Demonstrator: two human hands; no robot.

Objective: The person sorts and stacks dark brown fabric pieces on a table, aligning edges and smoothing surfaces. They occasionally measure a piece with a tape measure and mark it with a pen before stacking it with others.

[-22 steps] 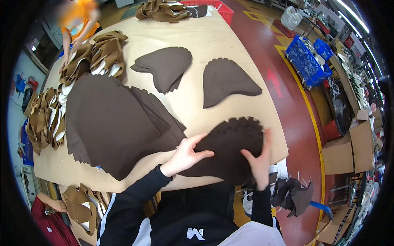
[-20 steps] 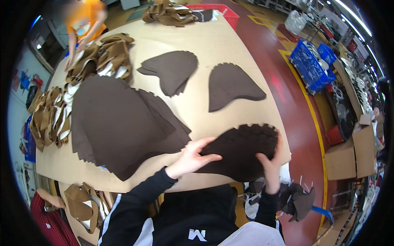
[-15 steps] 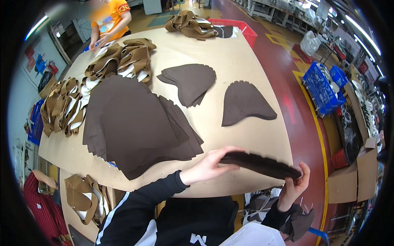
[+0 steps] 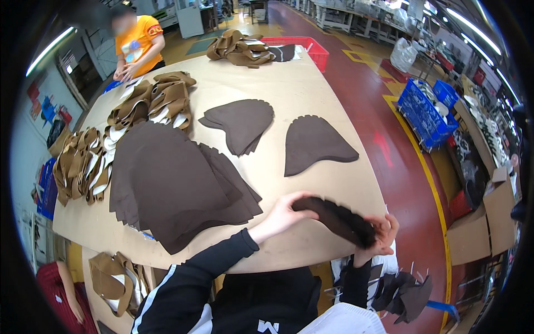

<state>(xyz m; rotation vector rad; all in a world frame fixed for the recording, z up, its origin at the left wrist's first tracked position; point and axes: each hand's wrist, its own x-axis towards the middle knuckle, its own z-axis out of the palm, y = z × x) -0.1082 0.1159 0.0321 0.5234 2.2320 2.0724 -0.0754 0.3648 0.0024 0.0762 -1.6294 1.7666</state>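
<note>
A bundle of dark brown cut fabric pieces (image 4: 335,220) is held up edge-on over the near right part of the table, its notched edge uppermost. My left hand (image 4: 285,215) pinches the bundle's left end, thumb in front. At the lower right end my right hand (image 4: 379,236) is closed around it, fingers curled at the outer side. Beyond my hands lies a neat dark brown stack (image 4: 320,142) with a notched top. Left of that is a slightly fanned stack (image 4: 245,122). A large spread pile of the same dark pieces (image 4: 172,178) covers the table's left middle.
Brown and white fabric bundles (image 4: 83,164) line the table's (image 4: 311,245) left side; another heap (image 4: 239,49) sits by a red crate (image 4: 311,53) at the far end. A co-worker in orange (image 4: 139,44) stands far left, another in dark red (image 4: 64,295) near left. Blue crates (image 4: 425,114) stand right.
My right hand has come in leftward, and the bundle between my hands now bends and slopes more steeply down to the right. The view has shifted slightly; the stacks on the table lie as before.
</note>
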